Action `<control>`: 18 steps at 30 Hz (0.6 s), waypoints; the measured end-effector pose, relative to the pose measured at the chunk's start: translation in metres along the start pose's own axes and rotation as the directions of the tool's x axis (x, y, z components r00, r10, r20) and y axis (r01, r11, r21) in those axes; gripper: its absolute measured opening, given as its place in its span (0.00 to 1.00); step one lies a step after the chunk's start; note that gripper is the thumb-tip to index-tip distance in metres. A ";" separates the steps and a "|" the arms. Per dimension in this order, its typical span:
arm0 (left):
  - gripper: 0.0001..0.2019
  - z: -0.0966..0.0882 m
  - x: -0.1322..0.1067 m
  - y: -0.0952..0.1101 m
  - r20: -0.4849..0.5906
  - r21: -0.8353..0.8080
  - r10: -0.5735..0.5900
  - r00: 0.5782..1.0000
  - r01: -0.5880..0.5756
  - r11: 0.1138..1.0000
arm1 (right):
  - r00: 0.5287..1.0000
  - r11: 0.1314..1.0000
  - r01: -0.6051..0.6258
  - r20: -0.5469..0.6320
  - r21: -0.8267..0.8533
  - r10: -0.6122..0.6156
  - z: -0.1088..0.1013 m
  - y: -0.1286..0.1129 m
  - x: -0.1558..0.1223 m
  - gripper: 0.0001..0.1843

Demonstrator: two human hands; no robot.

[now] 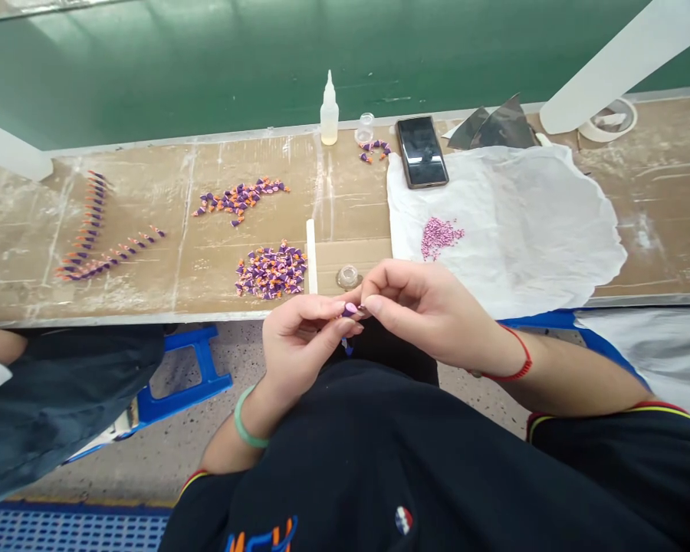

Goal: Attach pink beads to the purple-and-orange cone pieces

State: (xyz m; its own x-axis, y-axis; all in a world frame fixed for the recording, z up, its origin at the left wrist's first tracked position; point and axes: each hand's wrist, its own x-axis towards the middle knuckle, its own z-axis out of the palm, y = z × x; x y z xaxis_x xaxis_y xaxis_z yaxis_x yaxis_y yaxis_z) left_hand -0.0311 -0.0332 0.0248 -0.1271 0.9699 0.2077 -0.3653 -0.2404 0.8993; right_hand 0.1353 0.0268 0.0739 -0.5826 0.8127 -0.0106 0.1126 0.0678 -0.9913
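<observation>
My left hand [299, 333] pinches a small purple-and-pink piece [349, 309] between thumb and fingers, just off the table's front edge. Close against it, my right hand [422, 307] has thumb and forefinger pressed together at the piece's right side; whatever lies between those tips is too small to name. A pile of similar purple, orange and pink pieces [271, 271] lies on the table beyond my left hand. Beyond my right hand, tiny pink beads [438, 238] are heaped on a white cloth [511, 222]. A small round clear dish [348, 277] sits just behind my fingertips.
A white strip [311, 257] lies beside the pile. More pieces form a loose group [238, 201] and a bent row [95, 211] leftward. At the back are a dropper bottle [330, 115], clear cup [365, 128], phone [422, 152] and tape roll [609, 121]. Another person's arm [0, 345] is left.
</observation>
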 end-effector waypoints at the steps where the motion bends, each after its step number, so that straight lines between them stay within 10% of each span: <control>1: 0.09 0.000 0.000 0.000 0.006 0.007 0.009 1.000 -0.009 1.000 | 1.000 1.000 0.017 -0.003 -0.014 -0.017 0.000 -0.001 0.000 0.05; 18: 0.05 0.006 -0.003 0.004 -0.059 0.096 -0.051 0.997 0.057 0.994 | 0.958 0.918 0.274 -0.009 -0.286 -0.288 0.001 0.003 -0.005 0.07</control>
State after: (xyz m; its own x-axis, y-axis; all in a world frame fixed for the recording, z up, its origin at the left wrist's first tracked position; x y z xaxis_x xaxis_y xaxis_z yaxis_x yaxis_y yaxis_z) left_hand -0.0270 -0.0365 0.0298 -0.1622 0.9770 0.1381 -0.2813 -0.1800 0.9426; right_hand 0.1380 0.0227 0.0709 -0.5832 0.7638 0.2765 0.1745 0.4502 -0.8757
